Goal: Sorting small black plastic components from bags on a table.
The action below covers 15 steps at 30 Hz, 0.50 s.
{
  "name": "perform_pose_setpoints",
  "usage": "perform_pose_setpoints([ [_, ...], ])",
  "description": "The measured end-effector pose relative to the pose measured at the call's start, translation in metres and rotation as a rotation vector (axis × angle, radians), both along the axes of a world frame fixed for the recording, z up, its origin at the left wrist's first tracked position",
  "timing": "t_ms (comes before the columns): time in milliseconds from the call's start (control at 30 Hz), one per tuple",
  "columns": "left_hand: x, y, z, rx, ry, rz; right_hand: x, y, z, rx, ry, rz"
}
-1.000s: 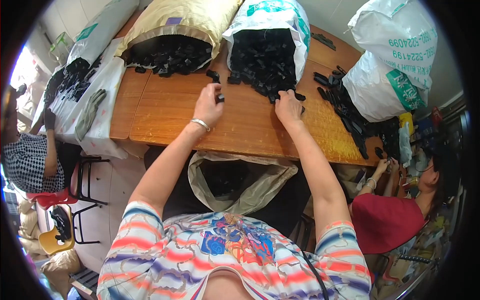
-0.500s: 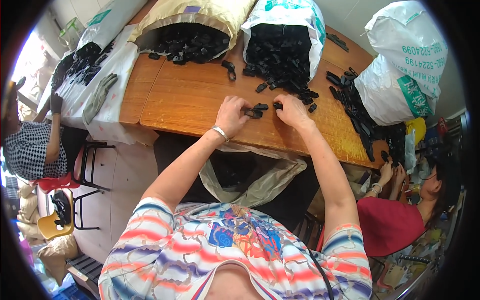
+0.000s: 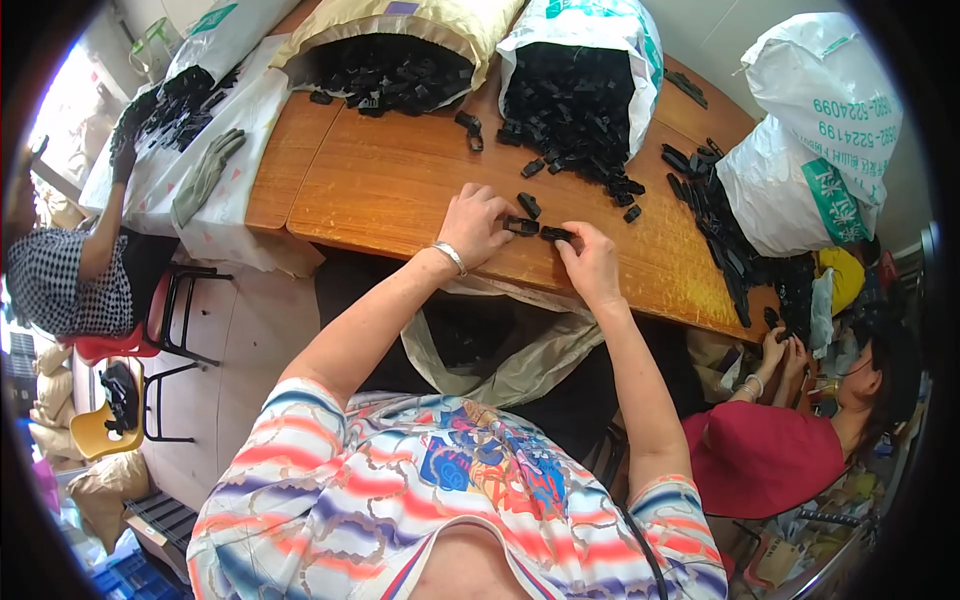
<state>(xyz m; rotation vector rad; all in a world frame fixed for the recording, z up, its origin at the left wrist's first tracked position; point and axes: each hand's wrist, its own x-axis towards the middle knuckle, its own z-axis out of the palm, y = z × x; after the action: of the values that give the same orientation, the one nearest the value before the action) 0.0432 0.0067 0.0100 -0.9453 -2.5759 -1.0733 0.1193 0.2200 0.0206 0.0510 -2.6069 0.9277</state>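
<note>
Near the front edge of the wooden table, my left hand (image 3: 474, 230) pinches a small black plastic part (image 3: 521, 226) that looks like an open frame. Facing it, my right hand (image 3: 594, 262) grips a second, slimmer black piece (image 3: 556, 234) between thumb and fingers. The two parts lie almost in line, their ends close together; whether they touch I cannot tell. Just beyond them a loose black part (image 3: 529, 205) rests on the tabletop. Under the table edge, between my arms, hangs the mouth of a beige sack (image 3: 545, 372) with a dark inside.
A beige sack (image 3: 300, 40) and a white sack (image 3: 648, 70) spill black parts onto the wooden table (image 3: 380, 190). At right, long black pieces (image 3: 725, 255) lie beside another white sack (image 3: 770, 190). Co-workers sit left and right. A grey glove (image 3: 208, 180) lies at left.
My right hand has come left and nearer with its black piece, toward the part in my left hand. The loose part now lies just beyond both. The whole view has shifted slightly.
</note>
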Motion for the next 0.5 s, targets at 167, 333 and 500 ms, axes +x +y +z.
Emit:
perform_pose_setpoints([
  [167,0.003,-0.002,0.004,-0.006,-0.022,-0.002,-0.004,-0.003,0.012,-0.009,-0.041,-0.023],
  [333,0.002,-0.002,0.002,-0.013,-0.020,0.001,-0.013,-0.027,0.018,-0.053,0.028,0.085],
  [500,0.002,-0.002,0.000,-0.022,-0.019,-0.005,-0.017,-0.027,0.014,0.007,-0.028,0.125],
])
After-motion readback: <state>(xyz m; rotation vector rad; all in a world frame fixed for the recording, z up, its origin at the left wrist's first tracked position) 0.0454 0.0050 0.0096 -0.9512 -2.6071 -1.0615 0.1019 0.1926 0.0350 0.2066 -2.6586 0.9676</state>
